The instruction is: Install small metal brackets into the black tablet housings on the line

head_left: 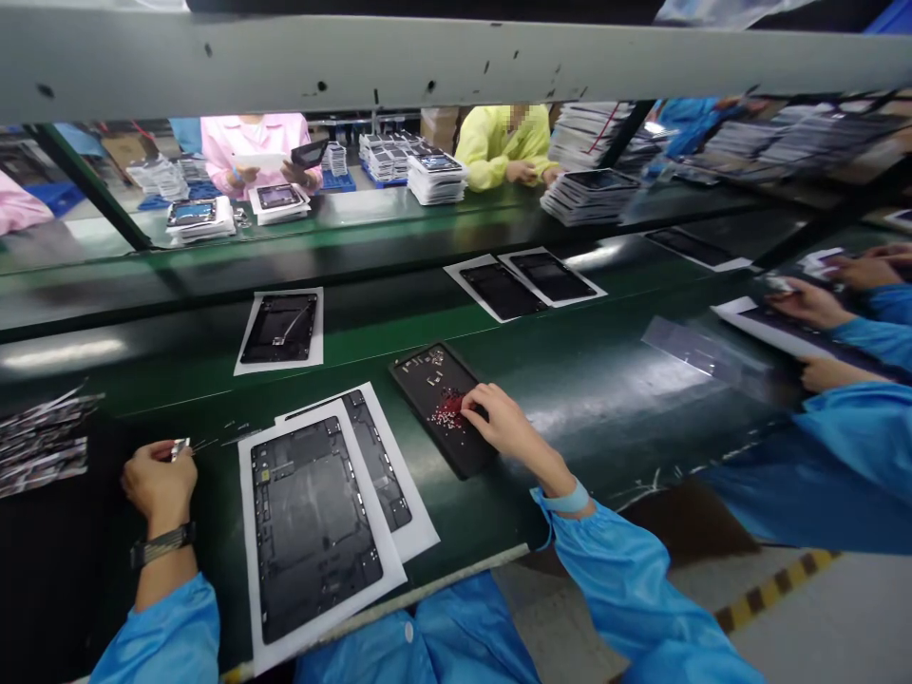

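My left hand is closed on a small silvery part, pinched between thumb and fingertip. Thin strips lie on the bench just right of it. Over a dark tray, my right hand has its fingertips pinched at a pile of tiny red and pale pieces. Whether a piece is between those fingers is too small to tell. Small metal parts lie at the tray's far end. Between my hands, a black tablet housing rests on a white sheet, overlapping a second housing.
Flat silvery strips are heaped at far left. More housings on sheets lie along the green bench. A clear plastic sheet lies at right, near a co-worker's hands. A beam crosses overhead; people and stacks are beyond.
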`<state>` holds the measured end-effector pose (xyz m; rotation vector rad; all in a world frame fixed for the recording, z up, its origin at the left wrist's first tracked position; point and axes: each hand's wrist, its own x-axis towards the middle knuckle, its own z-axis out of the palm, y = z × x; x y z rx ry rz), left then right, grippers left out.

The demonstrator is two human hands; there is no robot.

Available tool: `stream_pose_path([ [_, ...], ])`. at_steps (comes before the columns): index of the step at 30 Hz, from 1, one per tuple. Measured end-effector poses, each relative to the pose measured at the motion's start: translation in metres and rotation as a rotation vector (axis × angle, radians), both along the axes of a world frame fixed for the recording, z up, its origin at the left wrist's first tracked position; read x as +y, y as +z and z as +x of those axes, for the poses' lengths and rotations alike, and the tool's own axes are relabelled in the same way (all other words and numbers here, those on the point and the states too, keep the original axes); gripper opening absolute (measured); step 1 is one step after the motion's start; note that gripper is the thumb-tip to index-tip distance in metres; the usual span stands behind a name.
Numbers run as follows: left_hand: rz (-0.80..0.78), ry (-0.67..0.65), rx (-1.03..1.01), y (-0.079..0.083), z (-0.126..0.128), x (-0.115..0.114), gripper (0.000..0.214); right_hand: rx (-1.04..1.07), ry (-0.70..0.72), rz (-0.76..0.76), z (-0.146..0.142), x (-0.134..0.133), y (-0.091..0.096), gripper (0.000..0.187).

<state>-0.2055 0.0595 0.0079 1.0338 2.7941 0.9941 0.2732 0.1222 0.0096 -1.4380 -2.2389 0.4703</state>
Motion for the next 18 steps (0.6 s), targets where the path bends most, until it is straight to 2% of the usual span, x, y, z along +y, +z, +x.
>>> stream_pose_path([
  [3, 0.08, 0.092, -0.128, 0.009, 0.006, 0.0, 0.023, 0.042, 0.022, 0.021, 0.001, 0.002, 0.004, 0.011],
  [7, 0.326, 0.188, -0.479, 0.027, 0.014, 0.0, 0.026, -0.003, 0.041, -0.068, 0.002, 0.007, 0.01, 0.011],
  [9, 0.445, 0.188, -0.555, 0.036, 0.021, -0.005, 0.024, -0.074, 0.051, -0.112, 0.003, 0.009, 0.014, 0.013],
  [11, 0.541, 0.114, -0.575, 0.045, 0.031, -0.012, 0.022, -0.178, 0.047, -0.139, 0.003, 0.01, 0.019, 0.019],
  [14, 0.631, -0.066, -0.625, 0.061, 0.052, -0.023, 0.025, -0.409, 0.03, -0.155, -0.001, 0.01, 0.027, 0.022],
  [18, 0.639, -0.256, -0.713, 0.08, 0.079, -0.033, 0.03, -0.563, 0.035, -0.175, -0.009, 0.009, 0.034, 0.017],
])
